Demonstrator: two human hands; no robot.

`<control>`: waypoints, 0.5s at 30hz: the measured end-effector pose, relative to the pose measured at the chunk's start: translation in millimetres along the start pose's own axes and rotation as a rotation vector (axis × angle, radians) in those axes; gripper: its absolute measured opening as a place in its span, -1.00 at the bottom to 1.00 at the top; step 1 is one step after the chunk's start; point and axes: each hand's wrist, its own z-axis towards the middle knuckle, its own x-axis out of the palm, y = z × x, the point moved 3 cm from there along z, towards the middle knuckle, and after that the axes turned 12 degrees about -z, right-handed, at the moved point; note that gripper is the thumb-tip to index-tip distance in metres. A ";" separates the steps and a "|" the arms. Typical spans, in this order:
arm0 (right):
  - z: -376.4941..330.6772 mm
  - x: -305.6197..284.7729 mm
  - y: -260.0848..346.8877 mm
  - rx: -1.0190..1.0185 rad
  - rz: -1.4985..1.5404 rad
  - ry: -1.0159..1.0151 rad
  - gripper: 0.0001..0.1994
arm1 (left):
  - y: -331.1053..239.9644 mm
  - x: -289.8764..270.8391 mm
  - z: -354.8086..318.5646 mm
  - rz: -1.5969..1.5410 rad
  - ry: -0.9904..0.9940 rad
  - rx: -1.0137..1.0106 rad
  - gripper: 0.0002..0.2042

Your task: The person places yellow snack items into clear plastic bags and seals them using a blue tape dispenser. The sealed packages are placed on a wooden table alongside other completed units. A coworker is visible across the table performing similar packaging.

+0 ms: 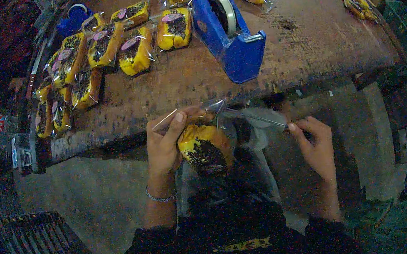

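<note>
Just off the table's front edge, a yellow bread with dark sprinkles [205,150] sits in a clear plastic bag [257,118]. My left hand [164,145] is closed on the bag's left side, thumb on top, beside the bread. To the right, my right hand [314,137] pinches the opposite corner of the bag between thumb and finger. The film is stretched between both hands, with its flap spread above the bread. A small pale label shows faintly near the bread's lower end.
Ahead is a worn wooden table [303,56]. On it stands a blue tape dispenser [243,56] with a tape roll. Several wrapped breads [135,52] lie in rows at left; others lie farther back. A grey corrugated object [37,238] is at lower left, a green crate [405,26] at right.
</note>
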 end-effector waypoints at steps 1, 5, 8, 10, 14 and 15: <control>-2.7 -1.1 -7.9 0.019 -0.040 -0.026 -0.78 | 0.5 -1.0 1.0 0.025 -0.023 -0.008 -0.67; -8.7 -0.1 -23.4 0.143 -0.034 -0.019 -0.72 | 6.4 -5.3 0.8 0.077 -0.060 -0.062 -0.68; -4.6 4.8 -18.6 0.142 0.071 0.021 -0.74 | 9.4 -9.3 -2.9 0.222 -0.064 -0.081 -0.69; 0.8 13.8 -10.7 0.104 0.100 0.101 -0.75 | 8.2 -13.3 -5.8 0.320 -0.076 -0.079 -0.71; 12.1 31.9 5.6 0.024 0.083 0.160 -0.78 | -1.1 -21.1 -13.1 0.415 -0.107 -0.085 -0.74; 14.1 36.6 9.9 0.005 0.130 0.161 -0.79 | -4.0 -23.5 -15.7 0.437 -0.140 -0.120 -0.74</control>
